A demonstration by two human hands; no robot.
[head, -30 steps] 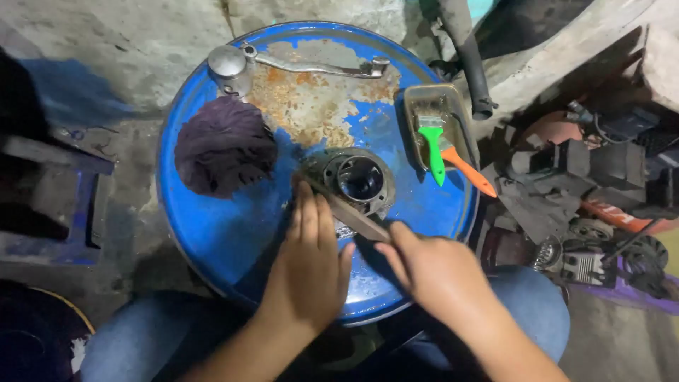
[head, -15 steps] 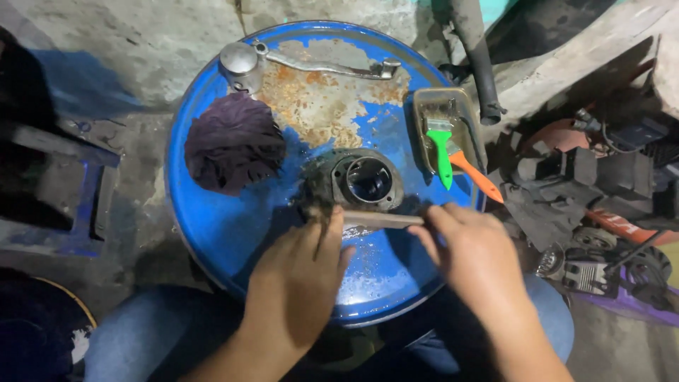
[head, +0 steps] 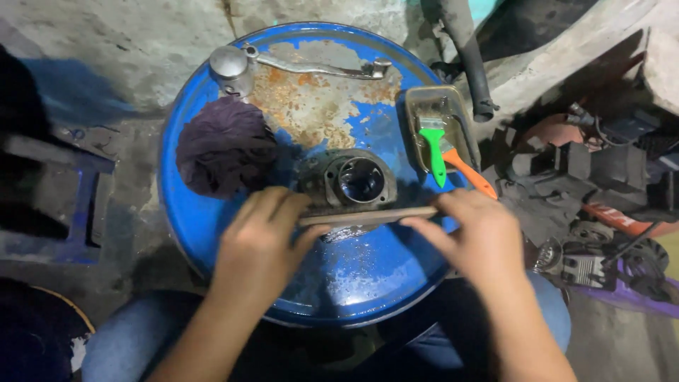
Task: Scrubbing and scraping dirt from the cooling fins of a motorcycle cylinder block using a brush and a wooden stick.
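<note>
On top of an upturned blue drum, whose round lid serves as the work surface, a grey metal cylinder part with a round bore sits near the middle. Paint has flaked from the far half of the lid, leaving a patch of orange rust and bare metal, and the near half looks wet and glossy. A thin flat stick lies crosswise along the near edge of the part. The left hand pinches the stick's left end, thumb below and fingers curled over it, and the right hand closes on the right end in the same manner; both grips are shut on the stick.

Left of the part lies a bunched dark purple rag. At the far rim stands a small silver cap-shaped piece, and a long silver lever stretches to the right of it. Toward the right rim sits a tan rectangular tray holding two brushes, one with a green handle and one with an orange handle that pokes out over the tray's near end.

Around the drum is a rough, stained concrete floor. A dark hose hangs at the upper right, and a heap of dark engine parts crowds the right side. The person's knees in blue jeans frame the drum's near edge.
</note>
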